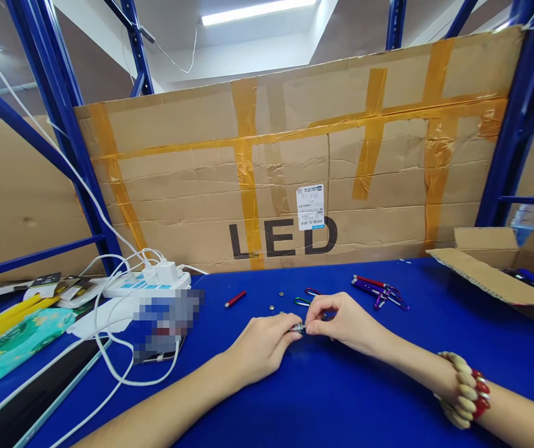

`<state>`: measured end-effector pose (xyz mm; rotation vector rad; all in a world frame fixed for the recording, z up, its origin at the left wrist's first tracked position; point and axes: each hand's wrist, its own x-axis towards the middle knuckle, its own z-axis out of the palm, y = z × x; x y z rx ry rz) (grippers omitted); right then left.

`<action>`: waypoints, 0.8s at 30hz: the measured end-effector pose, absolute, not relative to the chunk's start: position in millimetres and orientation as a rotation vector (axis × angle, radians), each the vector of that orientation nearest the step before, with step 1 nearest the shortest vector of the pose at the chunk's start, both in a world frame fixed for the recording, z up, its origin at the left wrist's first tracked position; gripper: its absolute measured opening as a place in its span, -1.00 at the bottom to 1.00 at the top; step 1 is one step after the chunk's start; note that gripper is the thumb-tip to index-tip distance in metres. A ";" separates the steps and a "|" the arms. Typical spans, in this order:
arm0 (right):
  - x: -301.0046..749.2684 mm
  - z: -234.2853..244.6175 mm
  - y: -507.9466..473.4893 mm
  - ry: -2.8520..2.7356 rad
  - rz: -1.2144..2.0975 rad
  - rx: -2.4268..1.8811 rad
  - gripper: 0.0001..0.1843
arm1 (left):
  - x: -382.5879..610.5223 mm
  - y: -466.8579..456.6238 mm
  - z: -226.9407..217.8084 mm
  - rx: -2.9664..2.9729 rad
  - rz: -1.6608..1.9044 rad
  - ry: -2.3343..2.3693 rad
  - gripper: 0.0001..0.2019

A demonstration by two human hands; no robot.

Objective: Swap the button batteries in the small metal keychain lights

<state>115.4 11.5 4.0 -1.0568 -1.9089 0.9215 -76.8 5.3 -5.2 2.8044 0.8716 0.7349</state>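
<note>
Near the middle of the table, my left hand (267, 348) is closed around a small flashlight (297, 328), whose silvery threaded end pokes out between thumb and fingers. My right hand (341, 323) pinches right at that end; whatever lies between its fingertips is too small and covered to name. Just behind the hands lie a green carabiner (301, 302) and a red carabiner (312, 291), both partly hidden by the right hand. Two small round metal pieces, like button cells (281, 294), rest to the left of them. Farther left is a slim red tube (235, 299).
Purple and red flashlights with carabiners (378, 291) lie at the back right. An open cardboard box (485, 274) stands beyond them. On the left are a power strip (155, 278), trailing white cables and a teal packet (19, 342). A large cardboard sheet (192, 205) closes off the back.
</note>
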 end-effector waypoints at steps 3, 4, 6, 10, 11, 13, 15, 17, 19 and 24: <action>113.9 5.6 8.2 -1.909 0.936 -1.061 -0.83 | -77.2 4.8 -5.9 2.861 0.762 0.871 -0.79; 113.3 6.0 7.4 -1.898 0.956 -1.070 -0.81 | -77.2 4.6 -6.1 2.875 0.773 0.877 -0.79; 112.1 6.5 6.2 -1.861 1.017 -1.090 -0.76 | -77.4 4.4 -6.8 2.894 0.799 0.895 -0.78; 110.3 7.2 4.6 -1.756 1.182 -1.122 -0.65 | -78.1 3.8 -9.5 2.898 0.841 0.930 -0.78; 110.1 7.3 4.3 -1.727 1.221 -1.136 -0.64 | -78.3 3.8 -10.3 2.902 0.838 0.932 -0.77; 109.7 7.6 3.7 -1.673 1.289 -1.175 -0.62 | -78.7 3.8 -11.4 2.912 0.827 0.928 -0.77; 109.6 8.0 3.1 -1.637 1.340 -1.203 -0.60 | -78.6 3.7 -11.6 2.914 0.820 0.924 -0.76; 109.6 8.8 2.8 -1.617 1.381 -1.213 -0.59 | -78.0 3.3 -10.6 2.891 0.811 0.937 -0.77; 109.5 10.1 2.7 -1.597 1.406 -1.216 -0.57 | -76.9 2.3 -8.8 2.837 0.797 0.963 -0.78; 108.6 13.2 4.2 -1.597 1.363 -1.218 -0.49 | -73.8 -0.4 -3.8 2.718 0.737 1.068 -0.82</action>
